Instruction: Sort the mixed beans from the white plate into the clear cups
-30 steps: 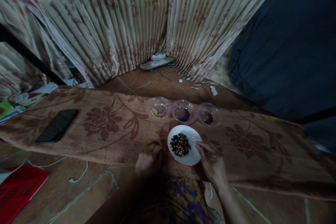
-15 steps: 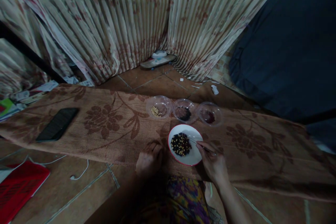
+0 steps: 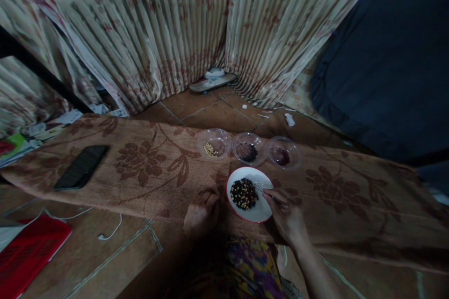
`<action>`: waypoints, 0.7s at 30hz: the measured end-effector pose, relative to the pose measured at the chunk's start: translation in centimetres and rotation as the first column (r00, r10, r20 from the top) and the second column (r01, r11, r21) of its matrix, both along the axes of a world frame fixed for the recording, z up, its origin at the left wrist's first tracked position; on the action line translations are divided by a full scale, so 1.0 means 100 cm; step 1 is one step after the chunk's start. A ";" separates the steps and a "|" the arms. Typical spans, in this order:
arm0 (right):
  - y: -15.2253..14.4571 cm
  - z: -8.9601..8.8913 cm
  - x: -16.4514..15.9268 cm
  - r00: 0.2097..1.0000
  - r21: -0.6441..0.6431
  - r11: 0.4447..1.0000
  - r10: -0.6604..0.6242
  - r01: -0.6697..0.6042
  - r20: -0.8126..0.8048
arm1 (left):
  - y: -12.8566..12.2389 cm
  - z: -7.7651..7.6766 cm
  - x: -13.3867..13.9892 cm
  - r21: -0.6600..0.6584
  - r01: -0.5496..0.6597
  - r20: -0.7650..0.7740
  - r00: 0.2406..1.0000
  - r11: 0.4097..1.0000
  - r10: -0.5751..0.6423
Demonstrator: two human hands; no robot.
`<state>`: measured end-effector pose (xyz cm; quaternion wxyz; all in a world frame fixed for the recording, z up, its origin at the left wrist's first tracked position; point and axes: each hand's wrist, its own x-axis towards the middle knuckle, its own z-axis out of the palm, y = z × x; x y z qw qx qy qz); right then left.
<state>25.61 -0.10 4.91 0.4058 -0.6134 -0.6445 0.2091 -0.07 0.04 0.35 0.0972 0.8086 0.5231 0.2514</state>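
Between my hands stands a white bowl with a red rim [image 3: 261,210], holding a heap of mixed dark and yellow beans [image 3: 243,194]. My right hand [image 3: 287,215] is closed on metal tweezers [image 3: 258,188], whose tips reach into the bowl at the right edge of the heap. Curled and empty, my left hand [image 3: 201,213] rests on the cloth just left of the bowl. Beyond the bowl, three clear plastic cups stand in a row: the left cup [image 3: 220,138] has yellow beans, the middle cup [image 3: 245,140] black ones, the right cup [image 3: 293,149] dark reddish ones.
A brown flowered cloth [image 3: 175,201] covers the long narrow table. A black phone [image 3: 81,168] lies at its left. Papers [image 3: 45,126] sit at the far left end, and a red bag [image 3: 33,252] is on the floor. Behind are a skateboard [image 3: 212,83] and striped curtains [image 3: 182,23].
The whole view has shifted slightly, so everything appears a little further right. Both hands keep nearly the same pose, and the tweezers stay at the heap's edge.
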 end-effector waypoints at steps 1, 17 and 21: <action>0.000 0.000 0.000 1.000 0.007 1.000 0.006 -0.006 0.006 | 0.000 0.000 0.000 0.001 -0.002 -0.004 1.000 1.000 0.002; 0.024 0.045 -0.019 0.998 0.126 0.992 -0.004 0.012 -0.060 | 0.000 -0.005 0.000 0.019 0.000 -0.006 1.000 1.000 0.000; 0.070 0.057 -0.054 0.986 0.206 0.978 0.065 -0.033 -0.153 | -0.001 -0.005 0.001 0.012 -0.004 -0.018 1.000 1.000 0.005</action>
